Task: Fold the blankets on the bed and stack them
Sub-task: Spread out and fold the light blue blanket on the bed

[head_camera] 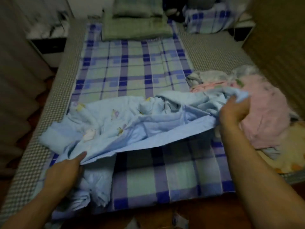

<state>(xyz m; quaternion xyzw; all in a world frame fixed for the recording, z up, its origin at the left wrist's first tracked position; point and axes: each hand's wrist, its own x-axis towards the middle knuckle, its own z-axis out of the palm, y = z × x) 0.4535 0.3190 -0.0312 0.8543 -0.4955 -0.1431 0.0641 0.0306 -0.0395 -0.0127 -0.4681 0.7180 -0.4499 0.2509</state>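
So the crumpled light blue quilted blanket with little cartoon prints (115, 123) is sprawled across the near end of the bed with the blue plaid sheet (132, 66). Left hand (66, 169) pinches its near edge, thumb on top; right hand (234, 111) clutches a bunched corner lifted off the bed. A pink fuzzy blanket (267, 116) is heaped just right of the blue one, and folded green blankets (135, 25) are stacked well beyond it.

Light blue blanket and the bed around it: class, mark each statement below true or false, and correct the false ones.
1. Both hands grip the light blue blanket. True: left hand, right hand.
2. The blue blanket is neatly folded. False: it lies crumpled.
3. Green folded blankets sit at the far end. True.
4. The pink blanket lies left of the blue one. False: right.
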